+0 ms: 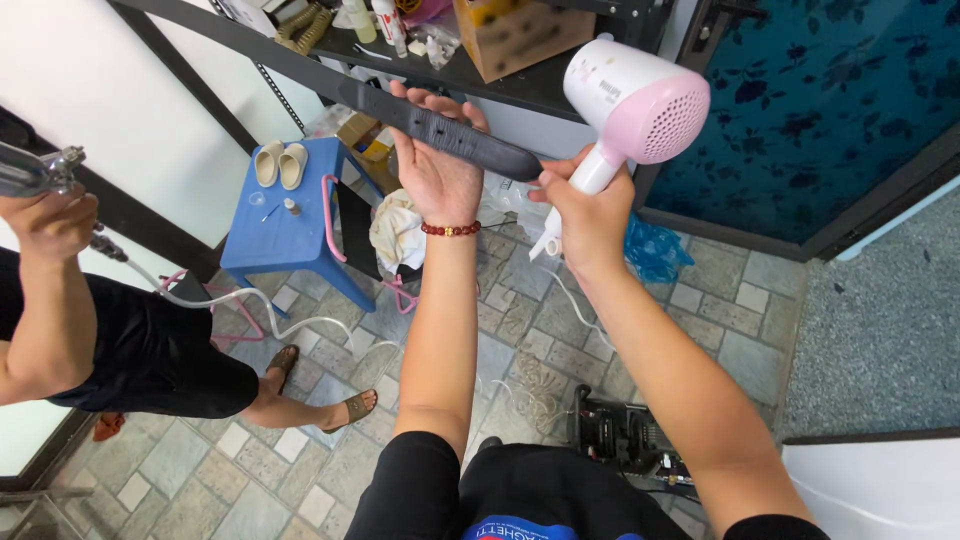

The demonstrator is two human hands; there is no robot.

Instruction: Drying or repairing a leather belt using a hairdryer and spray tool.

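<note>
Belt [440, 125]: long dark strap, limp, likely slick, lies across upturned left hand [437, 170], fingers spread flat, no grip; best borne from beneath | hair dryer [632, 105]: pink-white, light rigid plastic, right hand [588, 215] fingers wrapped tight on handle, aimed at belt | blue stool [285, 225] below | co-worker's hand [50, 220] on spray tool, left.

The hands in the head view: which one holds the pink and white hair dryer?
The wearer's right hand grips the hair dryer. The left hand, with a red bead bracelet, supports a black belt.
</note>
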